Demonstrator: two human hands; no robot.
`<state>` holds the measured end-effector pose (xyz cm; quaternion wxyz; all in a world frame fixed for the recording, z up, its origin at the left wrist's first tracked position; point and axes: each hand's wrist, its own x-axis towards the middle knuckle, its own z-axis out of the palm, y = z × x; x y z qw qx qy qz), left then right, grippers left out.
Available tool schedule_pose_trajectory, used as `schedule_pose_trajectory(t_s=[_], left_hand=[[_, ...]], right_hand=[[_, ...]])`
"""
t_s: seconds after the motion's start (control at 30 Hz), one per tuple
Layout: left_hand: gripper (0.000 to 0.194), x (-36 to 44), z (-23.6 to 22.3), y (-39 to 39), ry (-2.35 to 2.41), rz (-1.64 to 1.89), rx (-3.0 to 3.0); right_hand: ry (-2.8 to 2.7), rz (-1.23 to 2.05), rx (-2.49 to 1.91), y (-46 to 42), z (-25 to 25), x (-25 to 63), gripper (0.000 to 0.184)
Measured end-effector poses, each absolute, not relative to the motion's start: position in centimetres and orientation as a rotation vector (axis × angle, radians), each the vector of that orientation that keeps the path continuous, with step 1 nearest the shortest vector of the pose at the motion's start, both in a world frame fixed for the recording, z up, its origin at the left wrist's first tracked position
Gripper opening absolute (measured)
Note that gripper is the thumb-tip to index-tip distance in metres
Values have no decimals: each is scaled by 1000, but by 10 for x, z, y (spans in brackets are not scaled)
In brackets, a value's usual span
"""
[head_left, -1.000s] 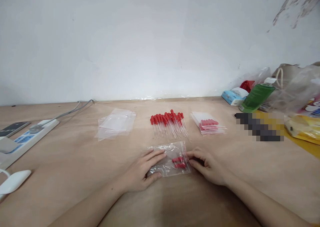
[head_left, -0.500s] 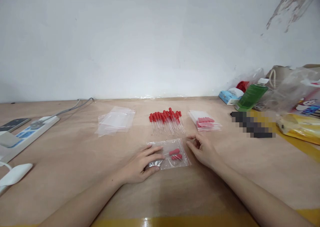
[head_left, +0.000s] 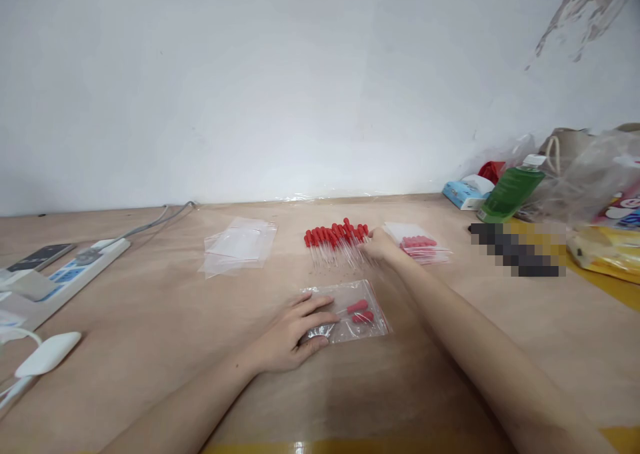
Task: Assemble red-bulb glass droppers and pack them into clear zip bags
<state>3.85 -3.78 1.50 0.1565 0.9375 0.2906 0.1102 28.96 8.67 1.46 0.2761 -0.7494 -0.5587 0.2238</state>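
My left hand (head_left: 295, 331) lies with fingers spread over the left part of a clear zip bag (head_left: 345, 337). Inside that bag are two droppers (head_left: 358, 306) with red rubber bulbs; my fingers cover part of their stems. Farther back, several red-bulbed droppers (head_left: 330, 236) with thin clear stems lie side by side in a row. At the row's right end is my right hand (head_left: 379, 246), its fingers bent together against the last droppers. What its fingertips pinch, if anything, is hidden.
Flat zip bags (head_left: 240, 244) lie at the left. Bags with red-bulbed droppers (head_left: 420, 243) are stacked at the right. Beyond them stand a blue tissue pack (head_left: 463, 194) and a green bottle (head_left: 513, 191). A power strip (head_left: 75, 281) and a phone (head_left: 43, 257) are far left.
My right hand has moved away from the filled bag's right edge, forward and slightly left to the dropper row. My left hand still rests on the bag. The view has shifted slightly.
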Motion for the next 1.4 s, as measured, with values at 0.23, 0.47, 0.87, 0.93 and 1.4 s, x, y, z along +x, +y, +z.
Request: schedule_pose_trajectory(t_s=[0.23,0.47,0.87,0.93,1.4], left_hand=[[36,40,15,-36,775,327,2654],[39,40,11,-34,727,336,2664],[43,38,12,-35,802,281,2695],[43,38,12,-35,785,287,2704],[56,40,16,-38,842,384,2618]], right_hand=[[-1455,697,-1840,64,33,303,52],[-1106,1022,-1247,-13,8,308,93],[-1008,791,-1151,-25,-15,314,61],[-1016,823,-1160,-26,-16,317,61],[-1117,1219,-1030,-34,-15,306,41]])
